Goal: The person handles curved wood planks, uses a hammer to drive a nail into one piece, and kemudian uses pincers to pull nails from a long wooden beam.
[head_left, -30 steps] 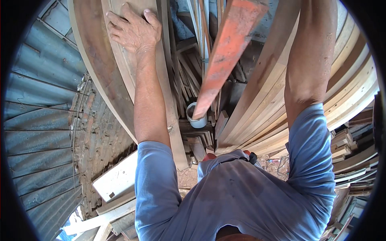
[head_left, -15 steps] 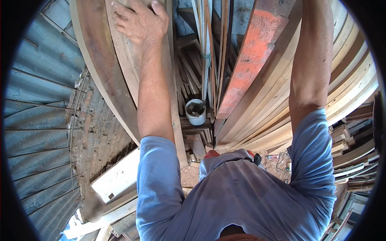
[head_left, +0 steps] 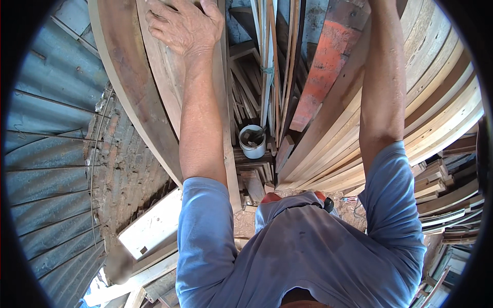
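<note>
My left hand [head_left: 187,25] rests with spread fingers on a pale wide board [head_left: 167,77] leaning upright at the left; the fingertips run up to the top edge. My right forearm reaches up past the top edge, and the hand itself is out of the picture. Close to that wrist is a plank with worn orange-red paint [head_left: 328,66], tilted, its lower end raised off the floor. Whether the right hand holds it cannot be seen. Beside it stands a row of light wooden boards [head_left: 354,123].
A white bucket [head_left: 252,150] with dark contents stands between the stacks. Thin strips tied with a green cord [head_left: 267,71] lean behind it. Corrugated metal sheeting [head_left: 51,149] and a crumbling brick wall [head_left: 123,154] are at the left. A white beam [head_left: 154,226] lies lower left.
The orange-red plank has risen, its lower end now higher and farther from me. My right arm has shifted left, and my left hand slightly right.
</note>
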`<action>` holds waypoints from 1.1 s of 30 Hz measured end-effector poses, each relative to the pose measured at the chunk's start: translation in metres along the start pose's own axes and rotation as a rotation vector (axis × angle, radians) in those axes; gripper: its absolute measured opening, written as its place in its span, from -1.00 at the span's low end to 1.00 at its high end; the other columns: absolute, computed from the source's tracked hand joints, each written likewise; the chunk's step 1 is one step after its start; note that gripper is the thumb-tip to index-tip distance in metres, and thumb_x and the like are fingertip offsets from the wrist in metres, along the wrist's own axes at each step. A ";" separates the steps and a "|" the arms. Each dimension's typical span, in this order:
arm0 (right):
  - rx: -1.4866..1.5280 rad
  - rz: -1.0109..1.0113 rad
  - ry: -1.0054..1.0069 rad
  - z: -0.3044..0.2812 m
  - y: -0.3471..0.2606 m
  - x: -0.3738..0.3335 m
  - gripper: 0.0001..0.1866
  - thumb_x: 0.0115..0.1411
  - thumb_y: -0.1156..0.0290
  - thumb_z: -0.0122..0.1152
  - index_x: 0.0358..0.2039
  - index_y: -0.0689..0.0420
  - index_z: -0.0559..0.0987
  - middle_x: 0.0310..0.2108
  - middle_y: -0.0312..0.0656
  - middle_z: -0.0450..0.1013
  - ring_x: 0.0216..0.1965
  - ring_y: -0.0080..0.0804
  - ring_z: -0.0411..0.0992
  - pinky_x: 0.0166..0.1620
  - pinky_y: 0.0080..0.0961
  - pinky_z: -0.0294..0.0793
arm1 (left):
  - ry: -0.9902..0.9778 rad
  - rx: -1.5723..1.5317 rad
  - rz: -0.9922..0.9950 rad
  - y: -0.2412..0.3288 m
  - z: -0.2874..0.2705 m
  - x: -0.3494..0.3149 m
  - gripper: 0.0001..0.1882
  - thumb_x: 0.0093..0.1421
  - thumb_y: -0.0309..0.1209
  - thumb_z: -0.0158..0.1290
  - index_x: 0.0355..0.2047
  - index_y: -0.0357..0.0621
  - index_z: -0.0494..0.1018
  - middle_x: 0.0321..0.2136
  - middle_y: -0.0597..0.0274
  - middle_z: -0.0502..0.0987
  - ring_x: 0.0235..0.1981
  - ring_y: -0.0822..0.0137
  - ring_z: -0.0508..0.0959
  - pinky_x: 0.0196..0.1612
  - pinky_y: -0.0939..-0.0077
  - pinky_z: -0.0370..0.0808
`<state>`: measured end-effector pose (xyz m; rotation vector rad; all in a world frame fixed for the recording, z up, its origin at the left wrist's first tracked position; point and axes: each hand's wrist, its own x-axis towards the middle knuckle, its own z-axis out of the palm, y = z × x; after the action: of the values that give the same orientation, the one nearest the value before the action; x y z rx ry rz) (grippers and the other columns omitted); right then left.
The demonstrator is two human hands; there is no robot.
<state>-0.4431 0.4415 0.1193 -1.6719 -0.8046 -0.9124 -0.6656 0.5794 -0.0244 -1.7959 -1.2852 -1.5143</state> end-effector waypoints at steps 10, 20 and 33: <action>0.126 0.180 -0.129 0.030 0.023 -0.059 -0.27 -0.12 -0.06 0.55 -0.36 0.40 0.43 -0.37 0.26 0.49 -0.35 0.05 0.51 -0.23 -0.12 0.50 | -0.008 -0.010 -0.002 0.003 0.001 0.006 -0.35 0.19 -0.16 -0.02 0.26 -0.13 0.20 0.31 -0.30 0.03 0.27 -0.30 0.09 0.29 -0.20 0.03; 0.078 0.462 -0.297 0.085 0.098 -0.122 -0.26 0.03 -0.22 0.33 -0.35 0.37 0.46 -0.39 0.28 0.48 -0.28 0.27 0.49 -0.17 -0.04 0.45 | -0.080 0.015 -0.052 -0.001 -0.023 0.012 -0.33 0.19 -0.10 -0.04 0.26 -0.13 0.20 0.32 -0.34 -0.01 0.26 -0.34 0.09 0.23 -0.15 0.07; 0.212 0.405 -0.594 0.117 0.111 -0.191 -0.59 0.28 0.11 0.13 -0.26 0.28 0.40 -0.33 0.18 0.52 -0.18 0.25 0.48 -0.11 0.00 0.41 | -0.092 0.013 -0.059 -0.004 -0.016 0.007 -0.34 0.17 -0.13 -0.03 0.24 -0.14 0.20 0.31 -0.32 0.02 0.22 -0.32 0.14 0.20 -0.13 0.10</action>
<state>-0.4204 0.5120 -0.1200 -1.8407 -0.8643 -0.0375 -0.6773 0.5705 -0.0142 -1.8538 -1.4006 -1.4654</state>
